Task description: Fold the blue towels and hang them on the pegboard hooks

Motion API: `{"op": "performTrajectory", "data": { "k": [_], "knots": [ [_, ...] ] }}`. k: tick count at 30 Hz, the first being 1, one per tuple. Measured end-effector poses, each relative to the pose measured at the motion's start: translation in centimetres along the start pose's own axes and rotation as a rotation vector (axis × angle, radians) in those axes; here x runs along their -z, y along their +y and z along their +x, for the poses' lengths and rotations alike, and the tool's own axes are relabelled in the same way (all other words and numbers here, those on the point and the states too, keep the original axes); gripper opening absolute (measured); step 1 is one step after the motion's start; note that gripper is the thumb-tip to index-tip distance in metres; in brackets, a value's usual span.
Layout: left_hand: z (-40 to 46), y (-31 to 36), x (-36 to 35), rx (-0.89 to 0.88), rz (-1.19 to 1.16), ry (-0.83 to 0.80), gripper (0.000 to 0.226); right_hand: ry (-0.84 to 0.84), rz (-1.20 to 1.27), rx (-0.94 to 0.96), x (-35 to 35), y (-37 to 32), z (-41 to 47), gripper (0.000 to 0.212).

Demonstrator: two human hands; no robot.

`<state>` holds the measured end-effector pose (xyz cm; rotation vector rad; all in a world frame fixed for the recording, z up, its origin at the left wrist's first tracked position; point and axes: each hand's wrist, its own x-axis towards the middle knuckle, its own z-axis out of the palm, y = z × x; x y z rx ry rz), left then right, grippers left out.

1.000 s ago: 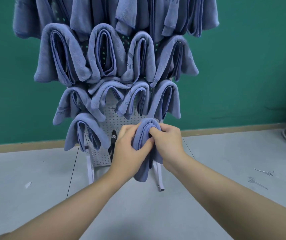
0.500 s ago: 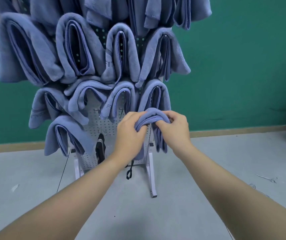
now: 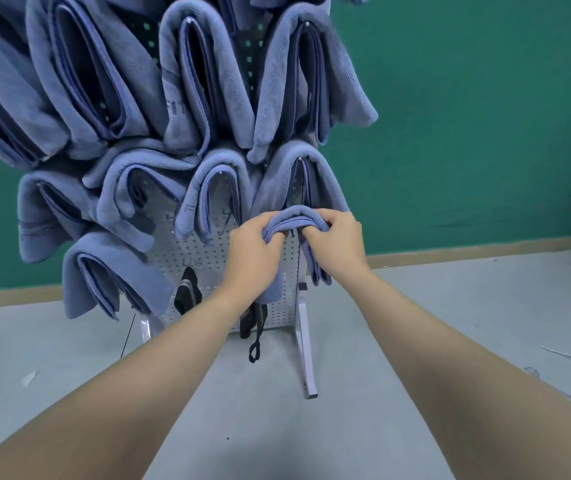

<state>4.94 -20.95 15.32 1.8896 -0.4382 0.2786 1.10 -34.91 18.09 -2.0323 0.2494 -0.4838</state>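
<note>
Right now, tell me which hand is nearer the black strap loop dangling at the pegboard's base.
Left. The left hand grips the folded towel almost directly above the black strap loop; the right hand grips farther right.

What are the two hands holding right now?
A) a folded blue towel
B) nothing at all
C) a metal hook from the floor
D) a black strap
A: the left hand and the right hand both grip the folded blue towel, curled round its top fold at the lower right of the pegboard.
</note>
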Motion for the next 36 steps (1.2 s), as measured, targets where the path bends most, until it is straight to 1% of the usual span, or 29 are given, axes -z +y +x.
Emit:
{"op": "performTrajectory", "data": {
  "k": [4, 7, 10, 13, 16, 19, 22, 25, 28, 29, 30, 31, 32, 34, 35, 36],
  "knots": [
    [0.0, -0.9, -0.7, -0.024, -0.015, 0.022, 0.041, 0.007, 0.006, -0.02, -1.3, 1.2, 0.7, 0.03],
    [-0.3, -2.0, -1.4, 0.018, -0.054, 0.042, 0.043, 0.004, 0.001, -0.061, -2.2, 1.9, 1.0, 0.027],
    [-0.7, -3.1, -2.2, 0.088, -0.056, 0.024, 0.036, -0.002, 0.01, -0.08, -2.6, 2.2, 0.8, 0.031],
    [-0.7, -3.3, -2.6, 0.129, -0.052, 0.004, 0.031, -0.013, 0.022, -0.072, -2.9, 2.4, 0.5, 0.025],
    [-1.0, -3.7, -2.5, 0.135, -0.02, -0.043, 0.035, -0.03, 0.006, -0.075, -3.1, 2.5, 0.2, 0.024],
    [-2.0, -4.2, -2.4, 0.155, 0.036, -0.157, 0.034, -0.054, -0.033, -0.098, -3.4, 2.7, 0.0, 0.024],
    [-3.0, -3.5, -2.3, 0.152, 0.019, -0.235, 0.044, -0.123, -0.093, -0.136, -3.9, 3.2, -0.5, 0.024],
    [-3.4, -3.3, -2.0, 0.138, 0.023, -0.264, 0.06, -0.204, -0.186, -0.137, -4.6, 3.7, -1.5, 0.034],
    [-4.1, -4.5, -1.3, 0.13, 0.122, -0.369, 0.069, -0.29, -0.243, -0.107, -4.5, 4.1, -2.6, 0.035],
    [-4.6, -4.4, -0.7, 0.141, 0.162, -0.436, 0.07, -0.318, -0.266, -0.103, -4.1, 4.1, -2.8, 0.032],
    [-5.3, -4.2, 0.1, 0.155, 0.211, -0.5, 0.066, -0.345, -0.28, -0.09, -3.8, 4.6, -2.8, 0.03],
    [-6.0, -4.2, 0.8, 0.151, 0.285, -0.572, 0.056, -0.384, -0.337, -0.101, -3.4, 4.6, -3.1, 0.028],
    [-6.6, -4.2, 1.6, 0.13, 0.332, -0.609, 0.047, -0.422, -0.377, -0.098, -2.9, 4.9, -3.3, 0.027],
    [-7.0, -4.4, 2.7, 0.074, 0.333, -0.611, 0.047, -0.511, -0.488, -0.086, -1.9, 5.2, -3.9, 0.019],
    [-6.5, -4.2, 3.2, 0.052, 0.309, -0.58, 0.049, -0.545, -0.537, -0.084, -1.1, 4.8, -4.5, 0.022],
    [-6.2, -3.7, 3.8, 0.073, 0.303, -0.569, 0.053, -0.56, -0.604, -0.099, -0.5, 4.4, -5.0, 0.032]
  ]
}}
